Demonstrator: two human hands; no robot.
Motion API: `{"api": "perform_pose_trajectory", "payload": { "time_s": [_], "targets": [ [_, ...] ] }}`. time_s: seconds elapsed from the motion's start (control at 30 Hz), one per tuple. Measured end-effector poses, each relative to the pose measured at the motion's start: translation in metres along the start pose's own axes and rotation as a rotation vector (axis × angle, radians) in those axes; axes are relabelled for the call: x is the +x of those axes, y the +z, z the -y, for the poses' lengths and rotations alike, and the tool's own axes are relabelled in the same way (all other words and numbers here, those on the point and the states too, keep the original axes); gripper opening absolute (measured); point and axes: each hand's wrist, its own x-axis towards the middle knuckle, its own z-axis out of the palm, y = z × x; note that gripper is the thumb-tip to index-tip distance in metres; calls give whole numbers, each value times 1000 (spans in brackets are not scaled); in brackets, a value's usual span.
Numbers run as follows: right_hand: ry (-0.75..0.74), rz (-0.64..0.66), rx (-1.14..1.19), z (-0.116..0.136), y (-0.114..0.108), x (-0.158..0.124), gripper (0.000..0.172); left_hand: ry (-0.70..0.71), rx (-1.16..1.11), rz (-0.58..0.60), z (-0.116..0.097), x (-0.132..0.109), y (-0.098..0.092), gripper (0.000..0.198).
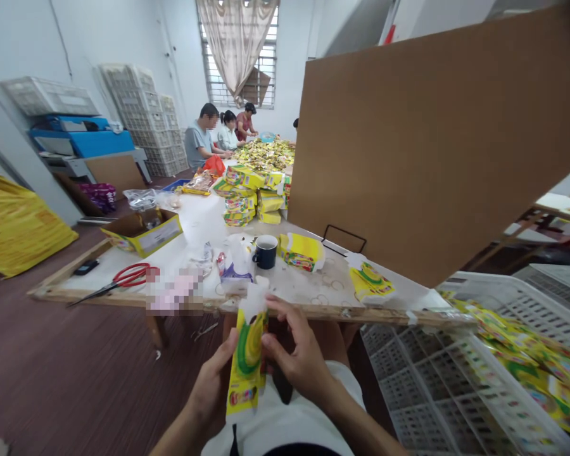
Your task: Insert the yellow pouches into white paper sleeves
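A yellow and green packet point(247, 358) stands upright over my lap, just below the low table's front edge point(285, 309). My left hand point(213, 383) grips it from the left side, thumb along its edge. My right hand point(297, 354) pinches the packet's upper right edge, fingers curled. A similar flat packet point(371, 283) lies on the table to the right, and a folded one point(301, 251) sits beside a dark mug point(265, 251).
A big brown cardboard sheet point(432, 145) stands at the right. White plastic crates point(456, 373) with several yellow packets point(527, 354) lie at lower right. Red-handled scissors point(123, 278), an open carton point(142, 231) and packet stacks point(247, 193) are on the table. Three people point(218, 136) sit far back.
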Motion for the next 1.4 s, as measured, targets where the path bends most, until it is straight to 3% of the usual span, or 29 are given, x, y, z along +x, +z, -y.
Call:
{"api": "perform_pose_trajectory", "payload": {
  "time_s": [0.13,0.3,0.37,0.43,0.5,0.6,0.7,0.8,0.9,1.03,1.23,1.4],
  "targets": [
    [-36,122,31,5,-2,7,29,-37,130,-13,-4,-4,2,61],
    [31,118,159,4,-3,8,5,115,263,79,-3,-2,5,48],
    [31,75,178,3,-2,6,6,168,255,68,-1,1,4,42],
    [58,-38,154,2,2,3,26,215,248,28,2,3,1,38],
    [116,-64,151,2,7,-1,43,286,270,0,5,5,-2,38],
    [180,81,224,0,15,-6,23,369,355,-28,9,8,-4,37],
    [206,59,223,-4,18,-8,27,397,451,-34,10,11,-4,36],
    [277,29,238,-8,15,-6,28,406,526,-9,9,14,-4,38],
    [318,8,372,-11,9,-4,24,421,518,9,9,13,-5,53],
    [267,-8,505,-10,-2,-6,43,416,516,93,8,7,-2,72],
    [275,140,428,-5,-19,-4,25,275,500,272,5,1,1,58],
    [215,99,313,-3,-24,-2,32,209,466,298,12,4,0,49]
  ]
}}
